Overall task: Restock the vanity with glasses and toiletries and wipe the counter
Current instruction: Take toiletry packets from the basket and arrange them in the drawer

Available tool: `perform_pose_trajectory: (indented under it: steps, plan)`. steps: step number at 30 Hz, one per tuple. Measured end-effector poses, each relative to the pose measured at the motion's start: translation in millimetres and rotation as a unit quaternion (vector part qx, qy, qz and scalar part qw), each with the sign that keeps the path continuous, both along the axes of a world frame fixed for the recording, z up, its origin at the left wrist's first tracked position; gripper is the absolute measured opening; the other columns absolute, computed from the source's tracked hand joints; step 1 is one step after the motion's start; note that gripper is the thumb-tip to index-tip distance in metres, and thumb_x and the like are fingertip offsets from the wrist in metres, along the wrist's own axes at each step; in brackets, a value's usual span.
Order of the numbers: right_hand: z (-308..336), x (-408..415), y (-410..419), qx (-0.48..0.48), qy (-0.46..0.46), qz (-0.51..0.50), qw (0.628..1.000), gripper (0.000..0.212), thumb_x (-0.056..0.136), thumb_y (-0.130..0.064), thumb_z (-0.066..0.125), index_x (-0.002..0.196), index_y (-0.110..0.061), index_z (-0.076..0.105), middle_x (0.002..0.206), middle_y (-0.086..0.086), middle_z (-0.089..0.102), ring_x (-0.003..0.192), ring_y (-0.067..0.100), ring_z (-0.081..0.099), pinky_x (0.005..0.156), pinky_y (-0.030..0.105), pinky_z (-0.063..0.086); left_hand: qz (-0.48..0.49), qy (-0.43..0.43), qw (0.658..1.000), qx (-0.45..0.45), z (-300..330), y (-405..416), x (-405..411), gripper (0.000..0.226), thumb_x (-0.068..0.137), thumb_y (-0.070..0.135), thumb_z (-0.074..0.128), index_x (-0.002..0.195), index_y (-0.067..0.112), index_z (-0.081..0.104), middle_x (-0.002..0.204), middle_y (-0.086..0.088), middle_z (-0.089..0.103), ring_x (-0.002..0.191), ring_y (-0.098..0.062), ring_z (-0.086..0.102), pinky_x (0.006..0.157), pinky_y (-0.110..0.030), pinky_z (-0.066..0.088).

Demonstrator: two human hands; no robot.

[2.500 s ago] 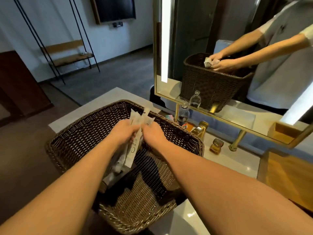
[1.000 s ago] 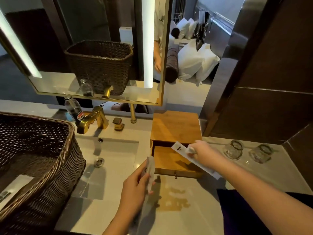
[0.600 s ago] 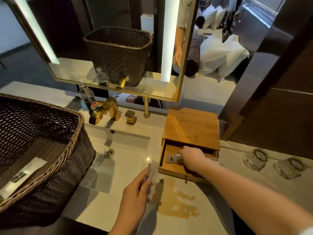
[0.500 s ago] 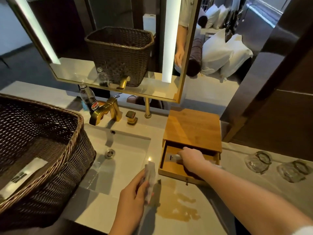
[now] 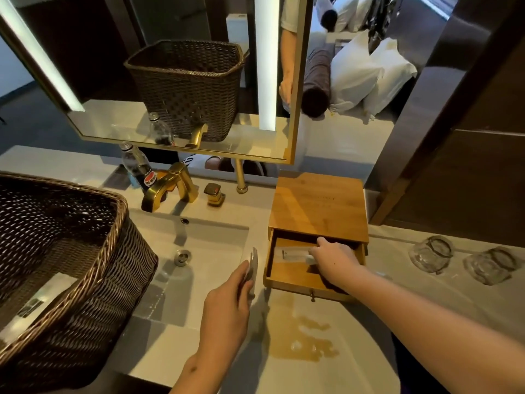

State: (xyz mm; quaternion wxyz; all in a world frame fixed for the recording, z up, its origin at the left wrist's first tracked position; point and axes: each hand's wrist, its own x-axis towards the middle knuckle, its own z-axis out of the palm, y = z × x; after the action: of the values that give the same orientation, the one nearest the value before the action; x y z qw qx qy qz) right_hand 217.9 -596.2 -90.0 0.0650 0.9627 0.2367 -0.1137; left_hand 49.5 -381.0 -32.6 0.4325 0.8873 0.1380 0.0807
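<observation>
A wooden box (image 5: 317,206) stands on the pale counter (image 5: 326,365) right of the sink, its drawer (image 5: 287,275) pulled open. My right hand (image 5: 333,260) reaches into the drawer, fingers closed on a long white toiletry packet (image 5: 295,253) that lies against the drawer's bottom. My left hand (image 5: 227,308) hovers just left of the drawer, holding more thin white packets (image 5: 252,264) upright. Two clear glasses (image 5: 430,253) (image 5: 488,265) sit on the counter at the right.
A large brown wicker basket (image 5: 93,268) fills the left, with a white packet (image 5: 37,302) inside. A gold faucet (image 5: 167,189), a cola bottle (image 5: 139,169) and a gold knob (image 5: 214,194) stand behind the sink (image 5: 204,251). A brownish reflection (image 5: 301,339) marks the counter in front of the drawer.
I turned from the basket to the box. My right hand carried the long packet down into the open drawer and now presses it flat. My left hand kept its packets, edging closer.
</observation>
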Motion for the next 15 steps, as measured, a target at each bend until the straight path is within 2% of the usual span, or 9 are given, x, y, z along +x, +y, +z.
perform_pose_trajectory:
  steps: [3, 5, 7, 10, 15]
  plan:
    - [-2.9, 0.2, 3.5, 0.008, 0.016, -0.012, 1.0, 0.033, 0.09, -0.029, 0.074, 0.121, -0.025, 0.065, 0.099, -0.002, 0.056, 0.074, 0.014, 0.058, 0.069, 0.03, 0.053, -0.003, -0.006, 1.0, 0.028, 1.5, -1.4, 8.5, 0.036, 0.096, 0.018, 0.063, 0.131, 0.028, 0.064, 0.084, 0.03, 0.065, 0.075, 0.014, 0.063, 0.067, -0.003, 0.044]
    - [-3.9, 1.9, 8.9, 0.006, 0.024, -0.017, 1.0, 0.028, 0.091, -0.028, 0.073, 0.118, -0.024, 0.067, 0.092, -0.003, 0.061, 0.076, 0.015, 0.061, 0.072, 0.032, 0.055, -0.004, -0.003, 1.0, 0.026, 1.1, -1.9, 11.1, 0.036, 0.094, 0.017, 0.066, 0.129, 0.027, 0.066, 0.076, 0.039, 0.058, 0.078, 0.02, 0.06, 0.066, 0.001, 0.041]
    - [-5.2, 5.6, 15.1, -0.006, 0.019, -0.018, 1.0, 0.023, 0.092, -0.025, 0.071, 0.115, -0.022, 0.068, 0.088, -0.002, 0.065, 0.075, 0.016, 0.063, 0.068, 0.031, 0.052, -0.001, 0.004, 1.0, 0.023, -0.9, -1.4, 11.4, 0.036, 0.094, 0.019, 0.067, 0.13, 0.027, 0.066, 0.077, 0.043, 0.054, 0.081, 0.024, 0.057, 0.067, 0.002, 0.041]
    - [-6.8, 11.2, 22.3, -0.039, 0.009, -0.009, 0.999, 0.019, 0.095, -0.02, 0.067, 0.113, -0.018, 0.069, 0.092, 0.001, 0.07, 0.081, 0.021, 0.07, 0.064, 0.032, 0.051, 0.001, 0.011, 1.0, 0.022, -5.6, 2.1, 9.7, 0.037, 0.094, 0.02, 0.067, 0.13, 0.028, 0.066, 0.079, 0.045, 0.053, 0.082, 0.027, 0.056, 0.07, 0.002, 0.042]
    - [-9.3, 22.0, 22.2, -0.036, 0.01, -0.026, 0.999, 0.017, 0.099, -0.014, 0.061, 0.112, -0.019, 0.071, 0.096, 0.002, 0.073, 0.088, 0.022, 0.071, 0.075, 0.033, 0.059, 0.01, 0.012, 1.0, 0.009, -9.3, 9.8, 8.3, 0.036, 0.094, 0.018, 0.067, 0.129, 0.029, 0.067, 0.086, 0.04, 0.061, 0.086, 0.02, 0.061, 0.07, -0.001, 0.044]
